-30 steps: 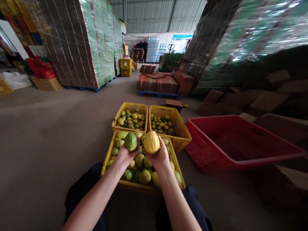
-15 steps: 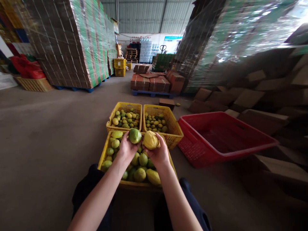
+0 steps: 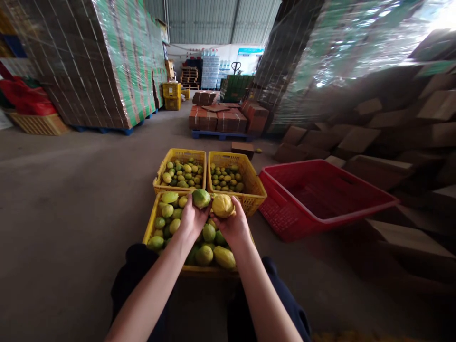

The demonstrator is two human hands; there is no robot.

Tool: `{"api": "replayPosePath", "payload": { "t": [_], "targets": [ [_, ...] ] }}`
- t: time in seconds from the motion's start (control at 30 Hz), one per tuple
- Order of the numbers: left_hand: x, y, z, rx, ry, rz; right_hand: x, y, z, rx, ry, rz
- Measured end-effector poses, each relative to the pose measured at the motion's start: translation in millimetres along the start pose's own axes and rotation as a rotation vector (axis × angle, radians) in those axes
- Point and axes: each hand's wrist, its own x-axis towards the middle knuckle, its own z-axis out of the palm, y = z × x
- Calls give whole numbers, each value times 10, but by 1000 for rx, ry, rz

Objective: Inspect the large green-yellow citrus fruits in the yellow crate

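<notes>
1. The left hand [image 3: 194,218] is curled around a green fruit [image 3: 201,198], thumb on its nine o'clock side and fingers towards three.
2. The right hand [image 3: 233,225] grips a ridged yellow fruit [image 3: 223,206] – just beside the green one, at its three o'clock – with the thumb along the three o'clock side.
3. Both held fruits are over the far part of a near yellow crate [image 3: 208,270], which is filled with green and yellow-green fruit. Sleeves do not cover the forearms, which reach in from seven and five o'clock, with dark-clothed knees [image 3: 133,266] beside them.
4. Taking the hands as the dial's centre, a second yellow crate [image 3: 185,153] stands towards eleven and a third [image 3: 254,183] at one; both hold smaller-looking fruit.
5. A big red crate [image 3: 281,209] sits at three o'clock, its near-left corner close to the third yellow one.
6. Farther out at twelve, bundled brown cardboard [image 3: 217,118] rests on a blue pallet [image 3: 221,136]; loose cartons [image 3: 359,140] are heaped at two.
7. Tall film-wrapped stacks rise at the edges – one [image 3: 78,61] between ten and eleven, another [image 3: 309,61] at one.
</notes>
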Motion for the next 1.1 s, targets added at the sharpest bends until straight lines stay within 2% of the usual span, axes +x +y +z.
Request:
{"api": "replayPosePath", "payload": {
  "t": [0.17,0.33,0.47,0.63,0.8,0.97,1.1],
  "targets": [
    [-35,22,-10,47,-46,-13,-70,-18,74,39,90,-44],
    [-90,106,-66,133,-182,53,-166,-25,198,53,124,-75],
    [-152,184,-82,172,-228,94,-190,19,233,-1,16,-167],
    [-169,228,-103,232,-289,191,-163,107,162,-214,-179,-400],
    [-185,277,-168,339,-375,316,-130,149,119,-285,-194,-547],
    [-222,315,-165,445,-332,303,-120,143,148,-295,-177,-579],
    [-166,304,-158,418,-172,293,-64,197,153,-251,-82,-530]
  ]
}}
